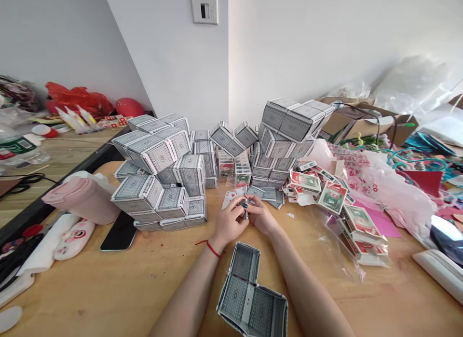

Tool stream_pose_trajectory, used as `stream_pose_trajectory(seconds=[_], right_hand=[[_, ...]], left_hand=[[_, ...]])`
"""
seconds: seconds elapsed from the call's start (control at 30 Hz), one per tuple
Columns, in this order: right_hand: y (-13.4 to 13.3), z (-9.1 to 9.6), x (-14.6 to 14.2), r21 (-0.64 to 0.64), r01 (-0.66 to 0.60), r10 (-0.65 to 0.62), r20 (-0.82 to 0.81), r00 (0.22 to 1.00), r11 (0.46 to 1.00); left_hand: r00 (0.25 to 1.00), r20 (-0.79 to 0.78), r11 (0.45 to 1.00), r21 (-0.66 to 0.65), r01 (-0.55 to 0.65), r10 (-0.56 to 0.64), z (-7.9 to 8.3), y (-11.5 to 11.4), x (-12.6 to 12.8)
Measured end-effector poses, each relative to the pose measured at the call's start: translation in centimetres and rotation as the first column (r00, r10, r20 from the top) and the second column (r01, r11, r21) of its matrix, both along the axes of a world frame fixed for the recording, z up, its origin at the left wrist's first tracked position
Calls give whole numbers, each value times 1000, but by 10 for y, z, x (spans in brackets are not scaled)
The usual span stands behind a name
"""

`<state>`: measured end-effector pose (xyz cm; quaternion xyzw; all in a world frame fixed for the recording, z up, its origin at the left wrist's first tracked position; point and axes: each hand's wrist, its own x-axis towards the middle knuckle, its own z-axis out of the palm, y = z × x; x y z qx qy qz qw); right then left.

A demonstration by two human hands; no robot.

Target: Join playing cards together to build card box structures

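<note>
At the middle of the table, my left hand (229, 222) and my right hand (261, 215) meet with fingers closed around a playing card (246, 212) seen nearly edge-on; whether it is one card or a few I cannot tell. Just behind the fingers lie face-up playing cards (229, 198), partly covered by my left hand. Several grey-backed cards (273, 196) are spread face down beyond my right hand. Between my forearms rests an L-shaped piece of boxes folded from cards (238, 298).
Folded-card boxes are stacked at left (159, 197) and right (285, 134). Open card packets (333, 197) lie on the right, near a plastic bag (383, 182). A phone (118, 232) and a pink roll (83, 197) are on the left. Packed decks (242, 170) stand behind.
</note>
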<state>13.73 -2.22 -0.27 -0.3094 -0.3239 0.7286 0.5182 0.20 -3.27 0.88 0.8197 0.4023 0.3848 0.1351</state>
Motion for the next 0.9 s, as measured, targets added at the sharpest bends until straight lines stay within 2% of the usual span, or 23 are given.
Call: stream_pose_trajectory(seconds=[0.2, 0.3, 0.43, 0.5, 0.6, 0.73, 0.77, 0.83, 0.9], right_hand=[[0, -1, -4, 26, 95, -95, 6, 995, 995], [0, 1, -5, 101, 195, -201, 53, 978, 976], [0, 4, -6, 235, 284, -313, 99, 944, 930], [-1, 6, -7, 289, 265, -314, 139, 939, 920], [-3, 7, -7, 363, 221, -312, 216, 925, 905], [-5, 7, -7, 437, 175, -326, 299, 897, 882], [-5, 6, -7, 440, 170, -326, 306, 894, 882], [-4, 3, -7, 422, 188, -332, 299, 895, 887], [0, -1, -6, 374, 220, -336, 280, 899, 901]], left_hand=[[996, 78, 998, -39, 46, -43, 7, -5, 0], [986, 160, 996, -63, 62, -51, 7, -5, -1], [918, 393, 979, -204, 24, 60, 1, 3, -3], [870, 472, 938, -345, 37, 139, -3, 8, -4], [852, 498, 809, -561, 173, 163, -8, 16, -6], [795, 586, 632, -679, 375, 158, -8, 19, -9], [782, 603, 604, -686, 405, 161, -7, 20, -10], [765, 619, 615, -676, 406, 176, -6, 21, -13], [754, 624, 674, -648, 354, 204, -6, 22, -16]])
